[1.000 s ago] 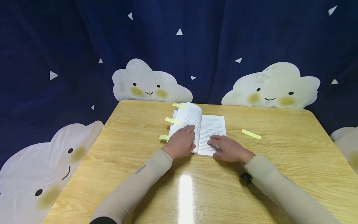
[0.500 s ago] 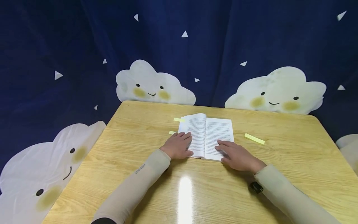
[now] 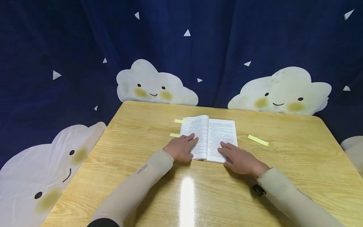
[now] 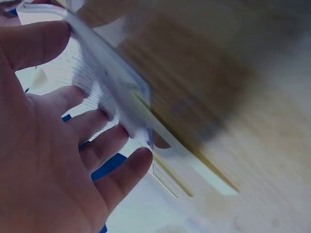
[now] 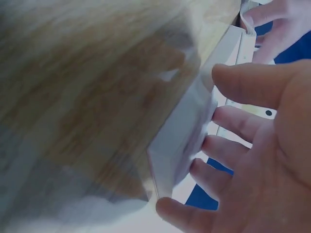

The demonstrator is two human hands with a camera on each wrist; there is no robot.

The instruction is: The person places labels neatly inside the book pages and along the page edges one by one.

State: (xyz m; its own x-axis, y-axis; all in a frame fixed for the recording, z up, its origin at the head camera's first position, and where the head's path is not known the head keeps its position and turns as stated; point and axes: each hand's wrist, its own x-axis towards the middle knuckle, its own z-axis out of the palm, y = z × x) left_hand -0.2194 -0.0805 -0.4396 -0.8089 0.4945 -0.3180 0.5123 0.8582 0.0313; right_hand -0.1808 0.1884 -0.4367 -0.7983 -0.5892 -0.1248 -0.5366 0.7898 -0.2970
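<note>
An open book (image 3: pixel 221 134) lies on the table with its printed pages facing up. My left hand (image 3: pixel 181 148) rests on the lower left page, its fingers spread. On the lower right page lies my right hand (image 3: pixel 244 159), fingers extended. Two yellow sticky tabs, an upper one (image 3: pixel 179 121) and a lower one (image 3: pixel 174 135), stick out past the book's left edge. In the left wrist view, long strips such as a pale tab (image 4: pixel 214 177) jut from the pages beside my fingers. The right wrist view has my fingertips at the book's page block (image 5: pixel 182 124).
A loose yellow strip (image 3: pixel 258 140) lies on the wooden table (image 3: pixel 147 123) to the right of the book. A dark blue curtain (image 3: pixel 215 37) with white clouds hangs behind the table. Bright light reflects off the tabletop in front.
The raised left pages have come down flatter, and the book sits a little nearer and further right. Both hands stayed on it. The lowest of the three tabs no longer shows.
</note>
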